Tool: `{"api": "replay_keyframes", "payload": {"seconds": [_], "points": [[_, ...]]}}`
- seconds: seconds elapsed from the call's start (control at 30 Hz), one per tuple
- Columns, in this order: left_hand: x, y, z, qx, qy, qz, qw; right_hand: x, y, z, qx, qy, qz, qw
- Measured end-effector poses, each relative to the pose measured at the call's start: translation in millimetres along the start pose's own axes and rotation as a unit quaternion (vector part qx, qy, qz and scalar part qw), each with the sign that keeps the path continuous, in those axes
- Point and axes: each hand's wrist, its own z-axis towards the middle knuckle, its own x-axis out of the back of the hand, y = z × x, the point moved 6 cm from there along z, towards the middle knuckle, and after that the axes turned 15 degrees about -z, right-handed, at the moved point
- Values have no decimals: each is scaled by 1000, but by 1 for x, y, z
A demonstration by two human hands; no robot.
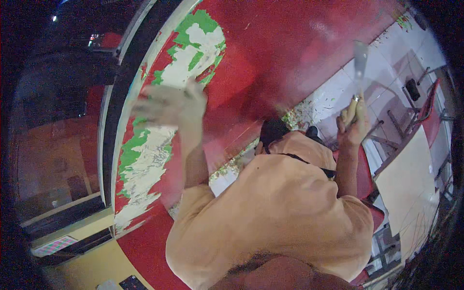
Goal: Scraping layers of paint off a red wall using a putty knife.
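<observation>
My left hand [174, 104] is raised against the red wall [241, 72], its fingers stretched out and blurred by motion. It lies over a long scraped patch [145, 157] where white and green layers show through the red paint. I cannot tell whether the palm touches the surface. Out to the right, my right hand [354, 123] grips a putty knife [360, 63] by its light handle. The metal blade points up and away from me, apart from the wall.
Paint flakes [292, 116] lie along the wall's foot on the white tiled floor [333, 99]. Dark-framed glass [53, 159] borders the wall at left. Red chairs [430, 106] and a pale tabletop [408, 179] stand at right.
</observation>
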Motion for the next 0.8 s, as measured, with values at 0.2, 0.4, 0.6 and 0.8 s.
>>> {"api": "replay_keyframes", "payload": {"seconds": [0.2,0.4,0.6,0.8], "points": [[-52,111,-47,-291,-285,-241,881,-46,17,-11,103,-148,-207,962],[-18,105,-63,325,-314,-891,55,-129,28,-56,126,-274,-299,905],[-51,89,-64,479,-256,-819,187,-165,56,-62,209,-240,-277,907],[-40,58,-97,486,-261,-802,230,-172,82,-92,201,-297,-346,867]]}}
